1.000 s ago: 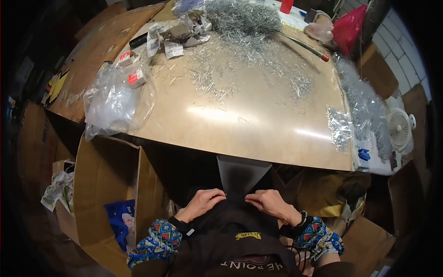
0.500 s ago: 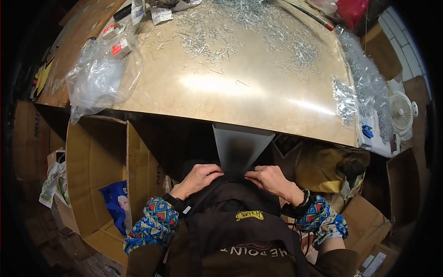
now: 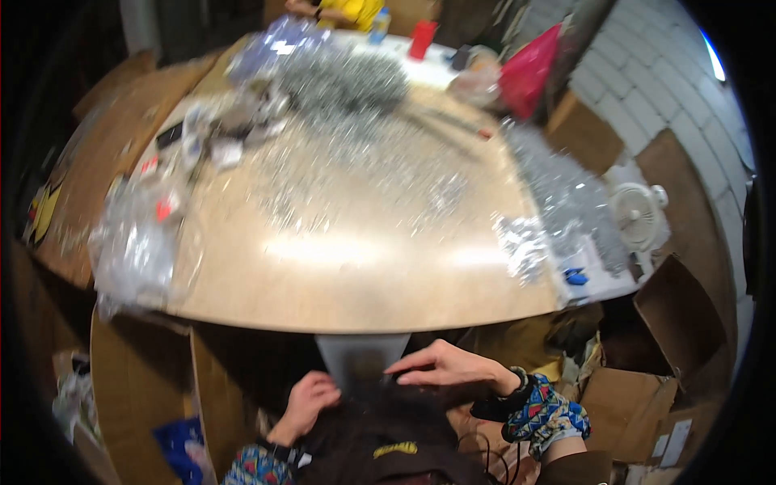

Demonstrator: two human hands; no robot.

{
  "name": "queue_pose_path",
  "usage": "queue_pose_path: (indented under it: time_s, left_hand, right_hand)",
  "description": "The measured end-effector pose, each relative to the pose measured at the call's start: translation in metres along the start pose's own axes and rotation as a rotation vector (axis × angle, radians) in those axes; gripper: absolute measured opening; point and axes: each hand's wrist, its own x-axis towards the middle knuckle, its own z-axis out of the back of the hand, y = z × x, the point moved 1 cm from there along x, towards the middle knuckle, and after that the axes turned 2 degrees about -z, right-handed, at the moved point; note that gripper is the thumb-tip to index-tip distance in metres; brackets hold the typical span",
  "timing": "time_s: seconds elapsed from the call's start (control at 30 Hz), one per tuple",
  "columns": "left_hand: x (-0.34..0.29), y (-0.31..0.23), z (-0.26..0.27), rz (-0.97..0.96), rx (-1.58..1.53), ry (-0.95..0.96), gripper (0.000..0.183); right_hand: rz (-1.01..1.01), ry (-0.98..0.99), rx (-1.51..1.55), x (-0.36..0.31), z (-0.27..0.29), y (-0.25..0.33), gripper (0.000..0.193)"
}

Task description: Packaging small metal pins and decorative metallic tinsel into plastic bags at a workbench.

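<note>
Sheeting, pale grey and cloudy-looking, is hanging below the front edge of the tabletop, tapering down toward the dark garment and lying between the two hands. From my end, I am seeing the right hand hovering by its right edge, fingers loosely parted with nothing visible between them; whether a fingertip is touching that edge, I am not managing to tell. The left hand is resting half-curled just beside the lower left edge, and blur is hiding whether it is pinching anything. I am judging this sheet to be thin plastic: light, springy rather than limp since its sides are looking straight, somewhat slippery, likelier to crease than break. I am favouring a thumb-and-finger pinch low on both side edges, with light, even tension. Silvery wire pieces are lying heaped and scattered on the tabletop, well apart from both hands.
</note>
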Motion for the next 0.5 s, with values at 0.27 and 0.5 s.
queue_pose_path:
  time_s: [0.27, 0.5]
  left_hand:
    - [0.005, -0.014, -0.024, 0.173, -0.248, 0.071, 0.025]
    - [0.013, 0.01, -0.017, 0.262, -0.59, 0.195, 0.02]
  right_hand:
    - [0.55, -0.327, -1.163, 0.18, 0.054, 0.076, 0.043]
    - [0.419, -0.493, -1.216, 0.205, 0.064, 0.056, 0.05]
